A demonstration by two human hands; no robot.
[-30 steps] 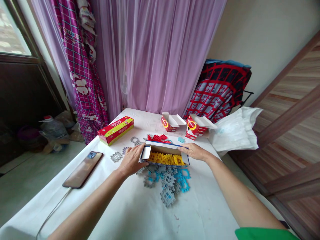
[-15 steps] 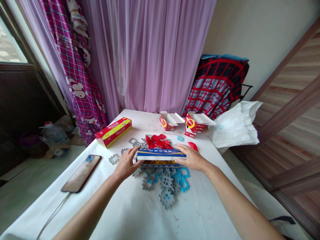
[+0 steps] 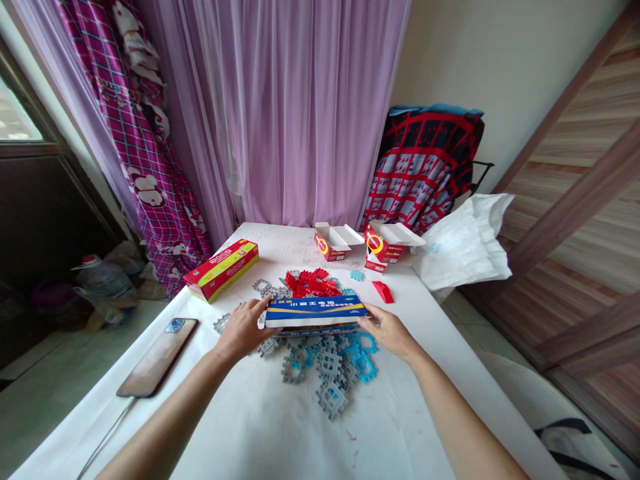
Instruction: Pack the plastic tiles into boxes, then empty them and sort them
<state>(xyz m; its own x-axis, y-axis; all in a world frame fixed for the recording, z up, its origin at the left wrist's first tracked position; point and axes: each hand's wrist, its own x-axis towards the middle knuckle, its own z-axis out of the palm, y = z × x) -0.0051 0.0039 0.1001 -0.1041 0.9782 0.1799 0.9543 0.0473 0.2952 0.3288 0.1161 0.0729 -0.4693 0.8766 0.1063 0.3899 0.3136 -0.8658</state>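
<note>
your left hand [image 3: 244,328]: fingers a little apart, holding one end of the long blue cardboard box [image 3: 316,311] | your right hand [image 3: 389,329]: same, other end

Smooth blue cardboard box [image 3: 315,310], grey plastic pieces [image 3: 330,363], glossy phone [image 3: 159,357], cloth curtain [image 3: 300,113], wood-grained panel [image 3: 575,177]
</note>
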